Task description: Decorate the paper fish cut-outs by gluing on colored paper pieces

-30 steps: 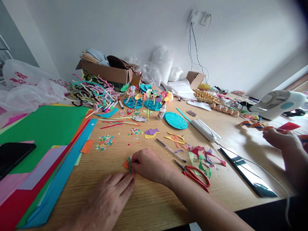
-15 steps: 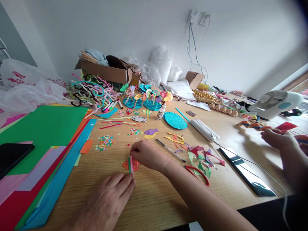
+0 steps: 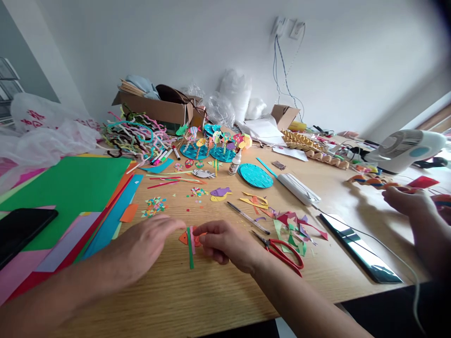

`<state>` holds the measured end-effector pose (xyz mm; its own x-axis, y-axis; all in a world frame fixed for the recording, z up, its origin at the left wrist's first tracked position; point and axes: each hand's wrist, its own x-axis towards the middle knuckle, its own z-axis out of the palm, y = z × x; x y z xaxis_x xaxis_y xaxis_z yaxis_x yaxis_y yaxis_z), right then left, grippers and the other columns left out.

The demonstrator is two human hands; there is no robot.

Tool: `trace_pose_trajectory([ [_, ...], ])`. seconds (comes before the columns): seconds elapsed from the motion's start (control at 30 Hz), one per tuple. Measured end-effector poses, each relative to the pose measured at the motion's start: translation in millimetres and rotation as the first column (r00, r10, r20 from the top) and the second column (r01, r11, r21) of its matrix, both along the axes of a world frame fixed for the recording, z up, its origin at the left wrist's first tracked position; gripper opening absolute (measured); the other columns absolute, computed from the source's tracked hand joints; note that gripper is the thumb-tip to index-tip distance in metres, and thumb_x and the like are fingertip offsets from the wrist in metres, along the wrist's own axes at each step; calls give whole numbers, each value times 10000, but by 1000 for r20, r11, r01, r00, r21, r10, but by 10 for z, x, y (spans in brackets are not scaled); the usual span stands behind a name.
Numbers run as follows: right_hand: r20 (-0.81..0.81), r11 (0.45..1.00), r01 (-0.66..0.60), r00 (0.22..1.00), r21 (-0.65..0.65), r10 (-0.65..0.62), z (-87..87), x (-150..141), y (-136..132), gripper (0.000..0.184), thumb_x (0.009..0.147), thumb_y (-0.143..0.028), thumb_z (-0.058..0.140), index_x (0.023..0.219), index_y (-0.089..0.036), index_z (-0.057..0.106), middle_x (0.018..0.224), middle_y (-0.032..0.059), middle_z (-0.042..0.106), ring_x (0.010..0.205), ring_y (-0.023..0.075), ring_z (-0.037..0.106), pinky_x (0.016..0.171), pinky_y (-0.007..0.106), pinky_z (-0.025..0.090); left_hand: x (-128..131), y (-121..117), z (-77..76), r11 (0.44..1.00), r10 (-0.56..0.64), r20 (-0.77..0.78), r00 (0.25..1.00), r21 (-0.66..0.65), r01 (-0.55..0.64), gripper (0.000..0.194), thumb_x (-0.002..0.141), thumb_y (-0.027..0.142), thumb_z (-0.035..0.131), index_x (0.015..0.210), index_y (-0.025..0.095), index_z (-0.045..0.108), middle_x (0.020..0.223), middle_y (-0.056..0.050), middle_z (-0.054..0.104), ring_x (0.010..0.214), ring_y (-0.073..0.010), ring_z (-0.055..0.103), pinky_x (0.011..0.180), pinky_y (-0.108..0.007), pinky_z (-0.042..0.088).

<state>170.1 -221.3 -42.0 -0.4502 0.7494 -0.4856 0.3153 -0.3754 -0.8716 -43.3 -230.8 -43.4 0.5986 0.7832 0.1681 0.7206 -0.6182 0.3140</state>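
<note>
Craft workspace: coloured paper [image 3: 81, 183], scissors [image 3: 269, 243]

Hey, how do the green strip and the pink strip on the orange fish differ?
The green strip is visibly longer, reaching farther below the orange fish than the pink strip. The green strip lies nearer the fish's eye; the pink strip lies farther from it. Both are narrow and lie across the fish.

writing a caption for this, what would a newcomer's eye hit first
Probably the orange fish cutout, in front, between the left hand and right hand, crossed by a green strip and a pink strip. Then the big green sheet on the left and the turquoise oval farther back. Red-handled scissors lie to the right.
</note>
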Motion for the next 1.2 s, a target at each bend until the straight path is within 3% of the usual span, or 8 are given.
trace_pose_trajectory([
  [0.1, -162, 979, 68, 982, -190, -99, -88, 31, -115, 315, 687, -266, 578, 955, -110, 634, 492, -68, 472, 365, 33, 374, 360, 175, 194, 63, 281, -6, 990, -47, -4, 999, -134, 46, 536, 712, -8, 272, 1102, 204, 571, 1103, -17, 652, 1022, -132, 592, 888, -280, 467],
  [0.2, -225, 959, 95, 962, -268, -158, -156, 40, -210, 377, 646, -306, 633, 970, -113, 616, 488, -67, 489, 351, 33, 385, 342, 175, 170, 142, 444, -72, 974, -85, 27, 996, -207, 89, 506, 700, -14, 278, 1047, 195, 582, 1074, -11, 660, 1002, -127, 598, 881, -266, 456],
  [0.6, -284, 953, 107, 940, -285, -190, -202, -2, -226, 432, 651, -305, 641, 1027, -99, 586, 496, -67, 504, 342, 29, 386, 326, 167, 200, 164, 448, -231, 966, -145, 113, 983, -199, 165, 419, 725, -6, 303, 965, 199, 578, 976, 1, 655, 931, -119, 588, 830, -231, 434],
  [0.87, -189, 947, 118, 965, -298, -179, -103, 63, -398, 513, 620, -314, 592, 1082, -95, 548, 502, -69, 500, 347, 41, 377, 323, 165, 203, 129, 450, -302, 968, -148, 90, 985, -190, 163, 470, 715, 0, 308, 1023, 228, 581, 1025, -6, 651, 980, -147, 584, 868, -267, 437],
  [0.97, -73, 979, 66, 994, -191, -81, -80, 100, -498, 439, 670, -276, 536, 1083, -129, 558, 521, -76, 476, 369, 46, 366, 365, 169, 257, 42, 553, -165, 986, 41, 155, 987, -165, -15, 440, 718, 55, 326, 1031, 231, 580, 1061, -8, 656, 984, -167, 598, 854, -279, 458],
  [1.03, 73, 1000, -27, 997, -6, 28, -133, 124, -549, 333, 675, -185, 524, 996, -154, 610, 522, -78, 449, 413, 49, 371, 427, 170, 292, -52, 646, 2, 974, 191, 236, 953, -166, -155, 351, 747, 150, 356, 1004, 217, 585, 1033, -20, 667, 924, -184, 622, 784, -278, 490],
  [1.13, 258, 913, -219, 957, 345, 132, -336, 166, -584, 267, 680, -115, 529, 900, -179, 665, 627, -30, 567, 576, 86, 504, 560, 178, 360, -202, 784, 241, 942, 331, 310, 891, -158, -295, 278, 759, 288, 406, 945, 203, 594, 954, -30, 682, 857, -198, 632, 743, -286, 500],
  [1.2, 328, 843, -261, 939, 471, 108, -511, 192, -582, 256, 705, -119, 519, 886, -200, 680, 747, 9, 652, 675, 120, 578, 598, 180, 386, -278, 873, 325, 928, 373, 325, 869, -147, -344, 284, 744, 315, 422, 937, 195, 592, 923, -31, 685, 853, -202, 631, 764, -299, 492],
])
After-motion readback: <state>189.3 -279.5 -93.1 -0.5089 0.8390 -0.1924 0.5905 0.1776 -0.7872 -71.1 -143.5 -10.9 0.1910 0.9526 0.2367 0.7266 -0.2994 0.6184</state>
